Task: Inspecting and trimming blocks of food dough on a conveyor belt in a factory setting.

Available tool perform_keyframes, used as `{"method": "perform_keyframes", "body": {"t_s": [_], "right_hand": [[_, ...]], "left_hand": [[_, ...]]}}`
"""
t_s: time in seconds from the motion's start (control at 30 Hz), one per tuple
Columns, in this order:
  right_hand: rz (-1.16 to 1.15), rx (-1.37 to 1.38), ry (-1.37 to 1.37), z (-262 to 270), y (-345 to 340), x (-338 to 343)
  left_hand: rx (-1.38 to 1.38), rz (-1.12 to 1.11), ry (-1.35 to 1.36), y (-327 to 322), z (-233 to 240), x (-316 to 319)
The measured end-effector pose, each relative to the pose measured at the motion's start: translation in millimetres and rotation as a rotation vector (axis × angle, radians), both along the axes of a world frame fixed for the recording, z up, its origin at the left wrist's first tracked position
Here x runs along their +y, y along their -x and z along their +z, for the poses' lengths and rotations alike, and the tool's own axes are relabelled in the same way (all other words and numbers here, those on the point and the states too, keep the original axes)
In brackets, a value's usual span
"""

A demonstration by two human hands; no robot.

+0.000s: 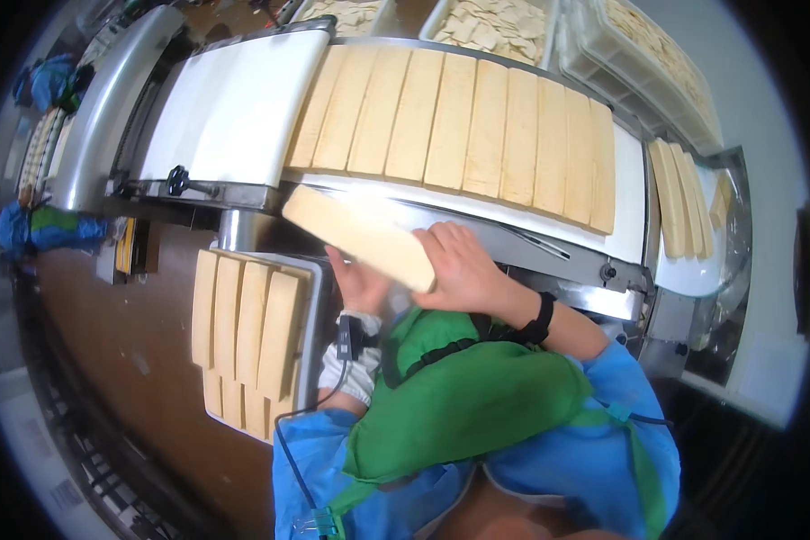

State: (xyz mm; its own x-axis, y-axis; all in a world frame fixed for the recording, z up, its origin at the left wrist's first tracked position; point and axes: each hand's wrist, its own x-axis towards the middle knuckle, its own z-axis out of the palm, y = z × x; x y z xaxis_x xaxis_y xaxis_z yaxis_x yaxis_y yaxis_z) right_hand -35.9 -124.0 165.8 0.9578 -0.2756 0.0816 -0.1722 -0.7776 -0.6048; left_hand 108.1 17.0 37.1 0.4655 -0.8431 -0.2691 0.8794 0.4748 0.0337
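A long pale-yellow food bar [358, 233], possibly dough, is held at a slant in front of my body. My right hand [462, 270] grips its near right end, thumb below and fingers over the top. My left hand [363, 283] is close under the bar's lower edge, thumb raised; its fingers are partly hidden and blurred, so I cannot tell whether they bear the bar. Beyond my hands, a row of several similar bars [445, 128] lies side by side on a white conveyor belt [628, 182]. Stacked bars [246, 324] fill a grey crate [314, 324] at my left.
A second white belt [236, 108] leads left to a curved metal cover [118, 108]. A black knob [177, 181] sticks out from its frame. More bars [678, 199] lie at the right end. Crates of flat pale pieces [493, 27] stand behind. Co-workers [47, 226] are at far left.
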Motion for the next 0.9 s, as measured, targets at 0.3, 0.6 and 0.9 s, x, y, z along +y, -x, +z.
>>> {"method": "perform_keyframes", "body": {"t_s": [0.3, 0.6, 0.9], "right_hand": [[-0.658, -0.023, 0.319, -160, 188, -85], [-0.72, -0.161, 0.162, -182, 199, -94], [-0.379, -0.463, -1.043, -8, 131, -89]], "left_hand": [[-0.231, 0.013, -0.075, 5, 57, -24], [-0.397, -0.116, 0.302, 5, 157, -60], [-0.415, -0.104, 0.174, 11, 210, -78]]}}
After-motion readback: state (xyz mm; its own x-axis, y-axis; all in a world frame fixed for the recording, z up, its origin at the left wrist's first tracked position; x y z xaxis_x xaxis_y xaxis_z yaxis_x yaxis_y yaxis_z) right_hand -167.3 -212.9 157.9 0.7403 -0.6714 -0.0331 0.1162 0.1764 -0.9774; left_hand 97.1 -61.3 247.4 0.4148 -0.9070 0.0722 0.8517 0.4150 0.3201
